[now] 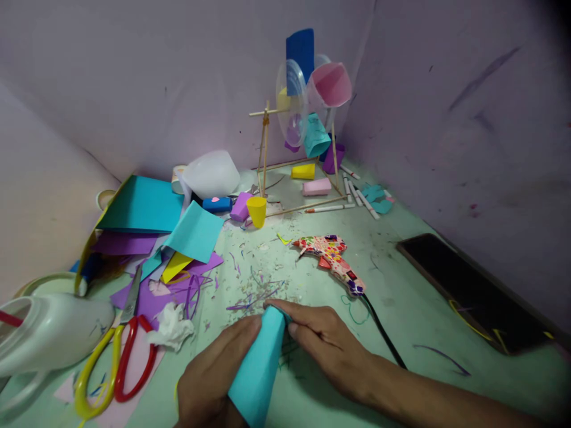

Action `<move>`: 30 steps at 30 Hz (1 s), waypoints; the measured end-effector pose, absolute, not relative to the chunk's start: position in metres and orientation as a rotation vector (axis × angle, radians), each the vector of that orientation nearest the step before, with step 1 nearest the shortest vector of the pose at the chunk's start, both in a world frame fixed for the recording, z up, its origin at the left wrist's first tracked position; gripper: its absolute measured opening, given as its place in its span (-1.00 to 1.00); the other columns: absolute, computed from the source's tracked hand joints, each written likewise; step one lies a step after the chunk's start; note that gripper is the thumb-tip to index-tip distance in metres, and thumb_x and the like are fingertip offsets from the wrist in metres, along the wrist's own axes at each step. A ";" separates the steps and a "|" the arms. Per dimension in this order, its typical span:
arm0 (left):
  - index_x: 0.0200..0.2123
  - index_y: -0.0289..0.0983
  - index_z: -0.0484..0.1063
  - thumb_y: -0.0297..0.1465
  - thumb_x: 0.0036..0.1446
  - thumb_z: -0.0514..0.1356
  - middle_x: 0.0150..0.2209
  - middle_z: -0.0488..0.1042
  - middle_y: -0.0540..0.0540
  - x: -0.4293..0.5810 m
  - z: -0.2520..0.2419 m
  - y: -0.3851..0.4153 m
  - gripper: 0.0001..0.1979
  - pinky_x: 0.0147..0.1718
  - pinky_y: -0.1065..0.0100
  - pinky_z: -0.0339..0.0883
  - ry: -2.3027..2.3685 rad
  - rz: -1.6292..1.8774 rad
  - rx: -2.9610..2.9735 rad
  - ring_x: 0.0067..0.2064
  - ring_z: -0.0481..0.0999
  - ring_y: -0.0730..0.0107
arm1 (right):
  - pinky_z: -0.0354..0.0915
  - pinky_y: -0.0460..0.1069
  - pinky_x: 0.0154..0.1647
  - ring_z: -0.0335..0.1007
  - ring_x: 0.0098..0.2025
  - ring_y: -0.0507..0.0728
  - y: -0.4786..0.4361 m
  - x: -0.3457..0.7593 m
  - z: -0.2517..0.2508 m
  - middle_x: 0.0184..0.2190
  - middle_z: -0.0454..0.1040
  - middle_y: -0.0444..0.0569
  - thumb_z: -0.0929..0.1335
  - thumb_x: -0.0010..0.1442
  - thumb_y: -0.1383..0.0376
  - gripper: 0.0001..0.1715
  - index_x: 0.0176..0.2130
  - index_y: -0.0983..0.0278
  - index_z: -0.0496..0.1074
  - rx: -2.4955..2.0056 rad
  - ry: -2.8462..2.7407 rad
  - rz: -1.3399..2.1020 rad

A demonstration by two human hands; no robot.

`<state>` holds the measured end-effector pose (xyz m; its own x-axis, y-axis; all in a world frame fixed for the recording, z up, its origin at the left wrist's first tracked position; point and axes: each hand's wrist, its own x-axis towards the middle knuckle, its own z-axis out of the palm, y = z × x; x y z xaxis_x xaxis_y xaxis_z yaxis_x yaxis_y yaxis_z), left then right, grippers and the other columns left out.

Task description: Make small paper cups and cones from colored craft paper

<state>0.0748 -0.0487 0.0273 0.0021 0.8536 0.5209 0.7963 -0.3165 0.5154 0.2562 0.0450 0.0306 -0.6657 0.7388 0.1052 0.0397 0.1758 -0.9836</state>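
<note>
In a corner of lilac walls (134,71), at the near edge of a scrap-littered green table (401,297), the left hand (209,380) wraps closed round the wide end of a teal paper cone (261,362) while the right hand (325,342) folds its fingers over the narrow tip

Partly beyond the view's edges: teal paper cone (259,368) and white jar (49,333).
</note>
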 end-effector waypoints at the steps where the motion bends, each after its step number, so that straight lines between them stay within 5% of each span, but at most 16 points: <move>1: 0.05 -0.10 0.39 -0.46 0.14 0.09 -0.06 0.54 -0.06 0.075 0.026 -0.049 -0.60 -0.11 0.27 0.50 1.780 1.235 2.166 -0.09 0.57 0.24 | 0.36 0.17 -0.01 0.48 -0.08 0.20 0.045 0.257 0.031 -0.13 0.57 0.01 0.20 0.20 0.38 -0.55 0.04 0.22 0.44 -0.719 -1.881 1.530; 8: 0.06 -0.10 0.38 -0.46 0.15 0.09 -0.07 0.54 -0.07 0.071 0.027 -0.049 -0.60 -0.11 0.28 0.50 1.760 1.169 2.220 -0.09 0.56 0.25 | 0.40 0.12 -0.15 0.49 -0.24 0.16 0.044 0.256 0.033 -0.28 0.57 0.00 0.19 0.20 0.37 -0.60 -0.05 0.26 0.47 -0.667 -1.945 1.533; 14: 0.06 -0.11 0.36 -0.56 0.11 0.02 -0.08 0.54 -0.09 0.063 0.036 -0.045 -0.53 -0.14 0.36 0.47 1.764 0.948 2.453 -0.09 0.56 0.30 | 0.44 0.08 -0.25 0.50 -0.15 0.21 0.050 0.257 0.034 -0.13 0.56 0.07 0.28 0.18 0.20 -0.64 -0.08 0.28 0.48 -0.936 -1.691 1.598; 17: 0.02 -0.15 0.36 -0.54 0.12 -0.01 -0.11 0.53 -0.13 0.059 0.039 -0.045 -0.58 -0.19 0.38 0.45 1.793 0.813 2.525 -0.11 0.55 0.30 | 0.41 0.01 -0.44 0.52 -0.32 0.17 0.062 0.270 0.041 -0.28 0.59 0.05 0.28 0.17 0.16 -0.68 -0.21 0.27 0.51 -1.071 -1.658 1.364; 23: 0.00 -0.20 0.33 -0.46 0.18 -0.05 -0.16 0.52 -0.17 0.052 0.041 -0.043 -0.65 -0.30 0.38 0.45 1.753 0.615 2.672 -0.18 0.55 0.31 | 0.26 0.02 -0.45 0.44 -0.43 0.18 0.102 0.315 0.055 -0.37 0.56 0.04 0.33 0.08 0.05 -0.59 -0.21 0.27 0.53 -1.681 -1.933 0.468; 26: 0.00 -0.23 0.33 -0.47 0.18 -0.04 -0.15 0.49 -0.18 0.050 0.041 -0.042 -0.66 -0.29 0.39 0.45 1.730 0.579 2.708 -0.17 0.53 0.32 | 0.19 0.00 -0.48 0.43 -0.41 0.22 0.112 0.324 0.051 -0.43 0.55 0.04 0.29 0.05 -0.11 -0.44 -0.24 0.27 0.52 -1.858 -2.177 0.470; 30: -0.01 -0.24 0.32 -0.51 0.16 -0.04 -0.15 0.47 -0.18 0.050 0.042 -0.043 -0.65 -0.23 0.38 0.44 1.718 0.555 2.723 -0.12 0.51 0.34 | 0.03 -0.03 -0.57 0.36 -0.49 0.18 0.116 0.314 0.050 -0.52 0.50 0.00 0.27 0.06 -0.08 -0.52 -0.37 0.25 0.49 -1.875 -2.403 0.469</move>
